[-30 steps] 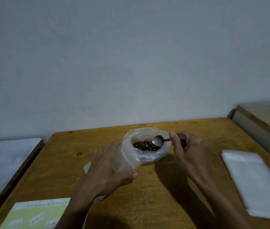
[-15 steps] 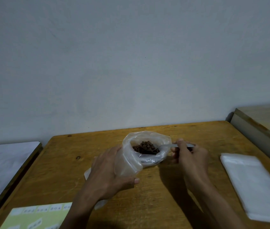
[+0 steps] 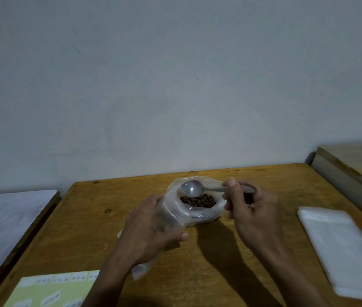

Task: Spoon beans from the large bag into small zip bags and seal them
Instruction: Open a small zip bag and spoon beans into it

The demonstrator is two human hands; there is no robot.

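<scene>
A clear plastic bag [image 3: 200,212] of dark brown beans [image 3: 199,200] stands open near the middle of the wooden table [image 3: 242,251]. My left hand [image 3: 151,229] grips the bag's near left side and holds its mouth open. My right hand [image 3: 251,209] pinches the handle of a metal spoon [image 3: 191,188]. The spoon's bowl hangs just above the beans at the far rim of the bag and looks empty. A small clear bag [image 3: 140,270] lies flat under my left wrist, mostly hidden.
A stack of flat clear zip bags [image 3: 341,247] lies at the table's right side. A pale green sheet with white labels [image 3: 51,289] sits at the near left corner. A white-covered surface [image 3: 5,224] adjoins on the left, a wooden one [image 3: 357,165] on the right.
The spoon dipped into the beans half a second ago and has now risen out, its bowl above the beans. My left hand has kept its hold on the bag.
</scene>
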